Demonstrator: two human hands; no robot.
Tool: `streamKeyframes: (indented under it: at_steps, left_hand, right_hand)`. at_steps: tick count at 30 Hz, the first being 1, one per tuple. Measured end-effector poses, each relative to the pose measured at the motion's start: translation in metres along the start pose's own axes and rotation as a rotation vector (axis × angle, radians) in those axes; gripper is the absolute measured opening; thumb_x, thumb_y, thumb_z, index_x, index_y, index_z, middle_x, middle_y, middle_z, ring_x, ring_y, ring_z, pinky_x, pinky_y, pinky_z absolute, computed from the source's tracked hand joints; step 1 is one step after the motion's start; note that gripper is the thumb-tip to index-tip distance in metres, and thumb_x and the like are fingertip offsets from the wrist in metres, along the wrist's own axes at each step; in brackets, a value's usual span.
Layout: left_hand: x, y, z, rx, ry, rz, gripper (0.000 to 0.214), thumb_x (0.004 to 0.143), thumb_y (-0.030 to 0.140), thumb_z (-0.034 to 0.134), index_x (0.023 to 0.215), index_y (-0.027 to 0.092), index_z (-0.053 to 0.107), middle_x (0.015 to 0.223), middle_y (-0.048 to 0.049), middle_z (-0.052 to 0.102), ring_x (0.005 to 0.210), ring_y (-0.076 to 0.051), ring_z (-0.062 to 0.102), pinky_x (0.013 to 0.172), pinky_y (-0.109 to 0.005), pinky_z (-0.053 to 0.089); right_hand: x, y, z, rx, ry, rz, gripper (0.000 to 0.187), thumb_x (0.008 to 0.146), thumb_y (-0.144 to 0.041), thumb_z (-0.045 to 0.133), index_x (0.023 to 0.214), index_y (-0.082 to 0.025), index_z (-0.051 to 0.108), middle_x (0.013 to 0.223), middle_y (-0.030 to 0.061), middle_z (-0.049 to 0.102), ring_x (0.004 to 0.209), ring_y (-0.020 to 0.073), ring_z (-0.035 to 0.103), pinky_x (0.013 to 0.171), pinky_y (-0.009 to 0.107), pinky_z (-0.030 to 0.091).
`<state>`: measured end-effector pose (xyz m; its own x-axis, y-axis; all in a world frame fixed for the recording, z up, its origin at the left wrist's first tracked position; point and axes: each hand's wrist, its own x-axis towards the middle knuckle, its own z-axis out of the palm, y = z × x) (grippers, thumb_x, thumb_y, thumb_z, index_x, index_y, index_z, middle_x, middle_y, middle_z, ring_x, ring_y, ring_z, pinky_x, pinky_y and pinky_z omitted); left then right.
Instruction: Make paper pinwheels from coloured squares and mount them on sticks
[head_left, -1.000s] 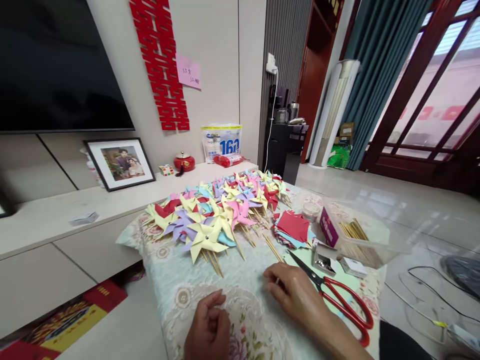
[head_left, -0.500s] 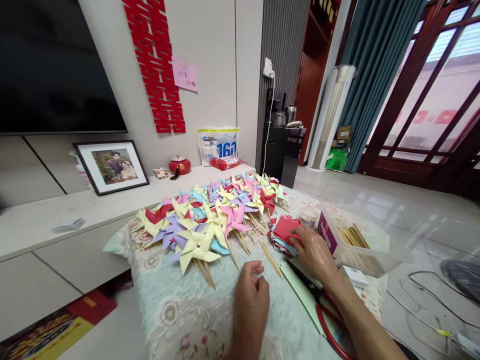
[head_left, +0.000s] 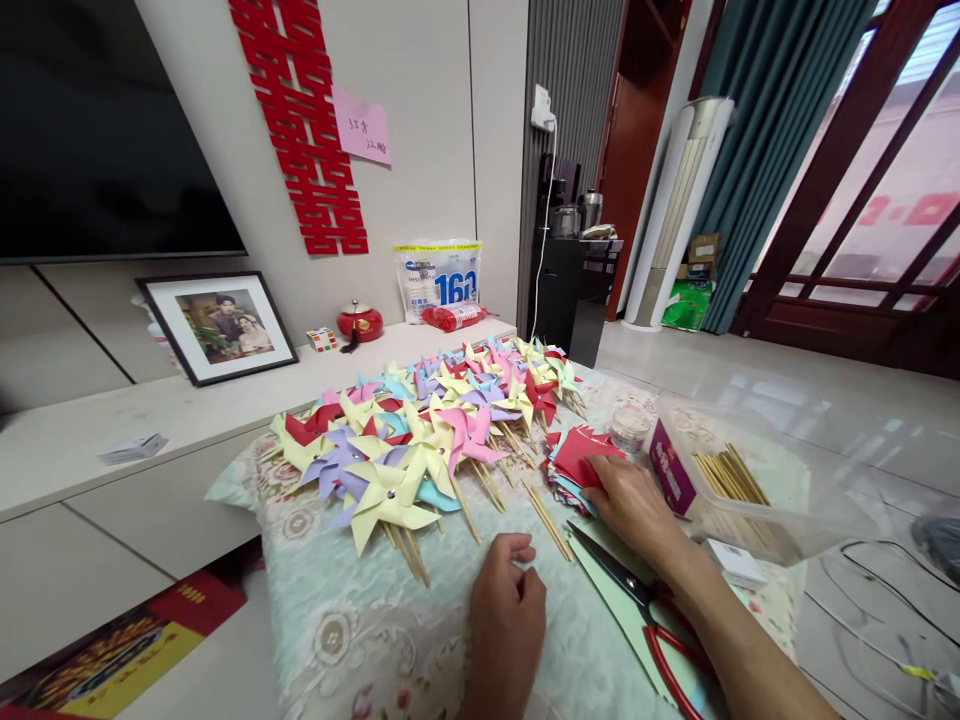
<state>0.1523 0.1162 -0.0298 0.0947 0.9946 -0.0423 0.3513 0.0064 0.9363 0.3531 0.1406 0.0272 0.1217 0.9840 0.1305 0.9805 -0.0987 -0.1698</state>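
My right hand (head_left: 636,505) reaches over to a stack of coloured paper squares. Its fingers pinch the edge of the red paper (head_left: 583,455) on top, with blue and other colours showing underneath. My left hand (head_left: 508,590) rests on the floral tablecloth (head_left: 397,630), its fingers curled in and nothing visible in them. Beneath my right forearm lie black scissors with red handles (head_left: 637,590), partly hidden, on a pale green paper sheet (head_left: 611,610). A few loose wooden sticks (head_left: 547,520) lie between my two hands.
Many paper pinwheels on sticks (head_left: 394,495) cover the far left of the table. A clear plastic box (head_left: 810,540) holding wooden sticks stands right, near a small round tub (head_left: 631,428) and a white box (head_left: 735,563). Behind is a low cabinet (head_left: 210,420) with a framed photo (head_left: 217,325).
The view has shifted slightly. My right hand stays at the red paper on the stack, and my left hand keeps its curled pose on the cloth.
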Motion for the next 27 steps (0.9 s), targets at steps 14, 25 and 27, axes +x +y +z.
streamKeyframes:
  at_steps: [14,25,27]
  left_hand:
    - [0.000,-0.003,0.000,0.001,0.024,0.016,0.030,0.074,0.011,0.049,0.099,0.020,0.063,0.090,-0.0062,0.074,0.065,-0.020,0.065,0.072,-0.033,0.048]
    - [-0.001,0.001,-0.001,-0.003,0.010,-0.011,0.030,0.074,0.010,0.049,0.099,0.019,0.062,0.091,-0.0066,0.074,0.064,-0.019,0.065,0.072,-0.033,0.048]
    - [-0.001,0.000,-0.001,-0.009,0.014,-0.003,0.030,0.074,0.010,0.050,0.098,0.020,0.063,0.091,-0.0063,0.074,0.063,-0.019,0.064,0.072,-0.033,0.048]
  right_hand:
    - [0.002,0.014,0.008,0.017,0.051,-0.061,0.022,0.098,-0.016,0.046,0.105,-0.015,0.066,0.095,0.0117,0.073,0.088,0.0233,0.068,0.071,0.028,0.039]
    - [0.002,0.012,0.016,-0.084,0.182,0.034,0.045,0.087,-0.004,0.045,0.128,-0.016,0.059,0.086,0.0122,0.076,0.079,0.0273,0.070,0.062,0.030,0.037]
    - [0.002,0.012,0.017,-0.096,0.218,0.076,0.048,0.088,-0.007,0.045,0.134,-0.015,0.057,0.085,0.0131,0.077,0.076,0.0284,0.071,0.061,0.031,0.038]
